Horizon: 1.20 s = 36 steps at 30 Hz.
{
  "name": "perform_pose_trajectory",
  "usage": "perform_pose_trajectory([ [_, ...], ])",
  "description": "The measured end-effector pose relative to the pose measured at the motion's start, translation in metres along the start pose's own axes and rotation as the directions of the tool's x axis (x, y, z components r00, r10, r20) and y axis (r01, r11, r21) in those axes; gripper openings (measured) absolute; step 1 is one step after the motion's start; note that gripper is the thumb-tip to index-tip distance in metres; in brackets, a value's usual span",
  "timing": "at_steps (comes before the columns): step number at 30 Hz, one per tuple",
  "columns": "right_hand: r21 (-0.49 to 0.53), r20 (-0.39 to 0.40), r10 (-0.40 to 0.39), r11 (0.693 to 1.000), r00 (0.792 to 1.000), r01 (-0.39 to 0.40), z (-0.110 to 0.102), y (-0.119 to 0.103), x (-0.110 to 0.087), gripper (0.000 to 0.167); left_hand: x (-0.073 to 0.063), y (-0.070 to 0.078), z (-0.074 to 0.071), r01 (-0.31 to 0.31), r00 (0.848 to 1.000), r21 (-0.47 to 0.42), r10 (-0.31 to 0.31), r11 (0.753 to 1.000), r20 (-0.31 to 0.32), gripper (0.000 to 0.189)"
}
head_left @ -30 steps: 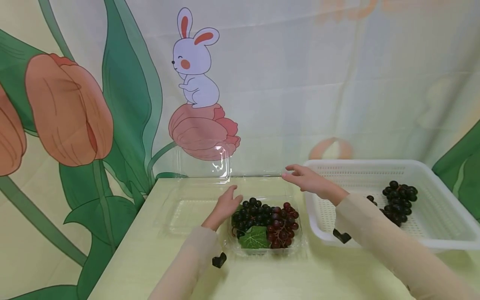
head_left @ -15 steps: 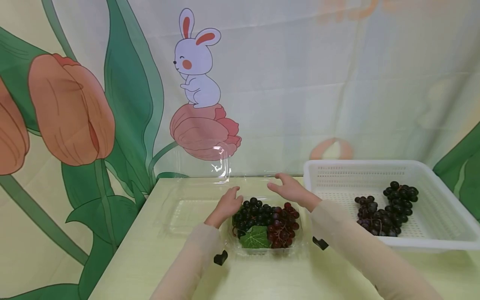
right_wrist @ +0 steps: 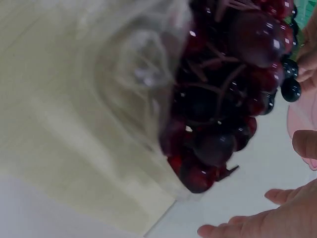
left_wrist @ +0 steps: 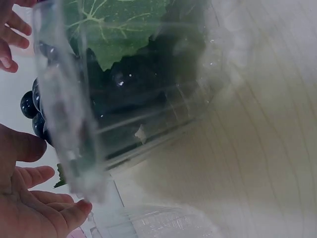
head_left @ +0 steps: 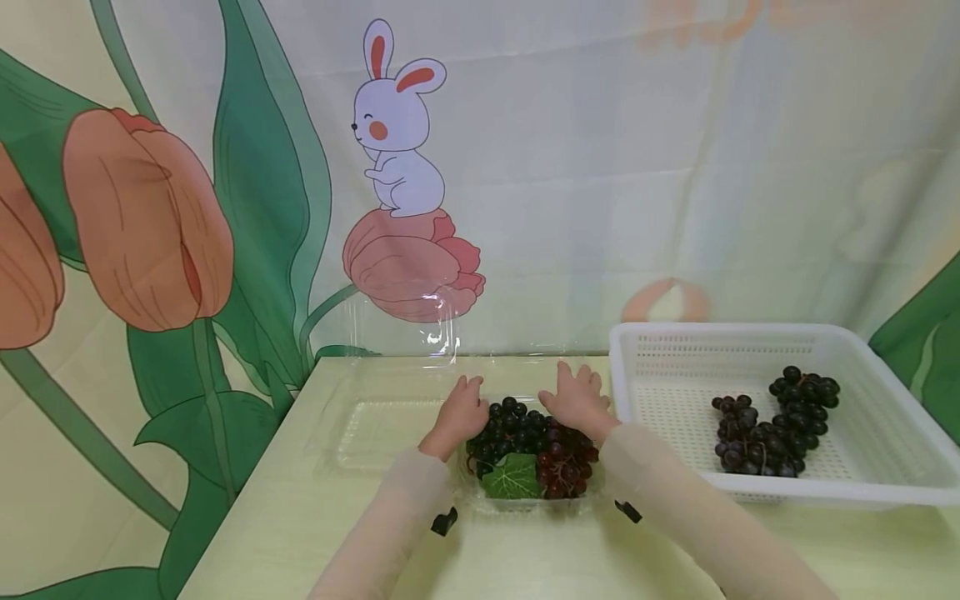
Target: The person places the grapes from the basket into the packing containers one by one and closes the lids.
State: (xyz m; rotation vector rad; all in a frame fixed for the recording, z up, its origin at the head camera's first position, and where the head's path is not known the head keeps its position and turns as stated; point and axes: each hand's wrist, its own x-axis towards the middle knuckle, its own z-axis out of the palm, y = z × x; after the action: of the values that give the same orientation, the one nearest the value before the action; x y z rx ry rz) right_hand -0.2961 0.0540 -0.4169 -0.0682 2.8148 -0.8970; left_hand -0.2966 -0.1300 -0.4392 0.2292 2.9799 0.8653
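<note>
A clear plastic box stands on the table, filled with black grapes, dark red grapes and a green leaf. My left hand is at the box's left side, fingers loosely bent beside the black grapes. Over the back right of the box is my right hand, its fingers spread above the red grapes. The left wrist view has the left hand by the box's edge, fingers apart. Red grapes sit near the right hand in the right wrist view. Neither hand visibly grips anything.
Left of the box lies a second clear plastic container, its lid raised behind it. A white perforated basket stands at the right with dark grapes inside. A printed curtain hangs behind the table.
My right hand has moved left from the basket's near-left corner to above the red grapes in the box. My left hand has stayed almost in place.
</note>
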Motion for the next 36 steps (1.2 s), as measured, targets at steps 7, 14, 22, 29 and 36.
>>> perform_pose_trajectory([
  [7, -0.028, -0.061, 0.08, 0.996, 0.995, -0.082, 0.01, 0.007, 0.004, 0.07, 0.002, 0.004, 0.003, -0.011, 1.0, -0.046, 0.011, 0.999, -0.001, 0.043],
  [14, -0.036, -0.062, 0.108, 0.993, 0.992, -0.111, 0.012, 0.01, 0.006, 0.07, 0.005, 0.004, 0.009, 0.023, 1.0, -0.112, -0.022, 0.993, 0.012, 0.049],
  [22, -0.017, -0.041, 0.148, 0.989, 0.988, -0.148, 0.014, 0.012, 0.01, 0.072, 0.009, 0.002, 0.012, 0.13, 0.991, -0.187, -0.13, 0.974, 0.014, 0.065],
  [29, 0.01, -0.035, 0.156, 0.988, 0.987, -0.156, 0.012, 0.011, 0.01, 0.069, 0.011, 0.002, 0.012, 0.158, 0.987, -0.204, -0.153, 0.966, 0.039, 0.07],
  [36, 0.055, -0.028, 0.13, 0.99, 0.991, -0.128, 0.013, 0.012, 0.01, 0.067, 0.012, 0.001, 0.013, 0.178, 0.984, -0.225, -0.176, 0.958, 0.032, 0.073],
])
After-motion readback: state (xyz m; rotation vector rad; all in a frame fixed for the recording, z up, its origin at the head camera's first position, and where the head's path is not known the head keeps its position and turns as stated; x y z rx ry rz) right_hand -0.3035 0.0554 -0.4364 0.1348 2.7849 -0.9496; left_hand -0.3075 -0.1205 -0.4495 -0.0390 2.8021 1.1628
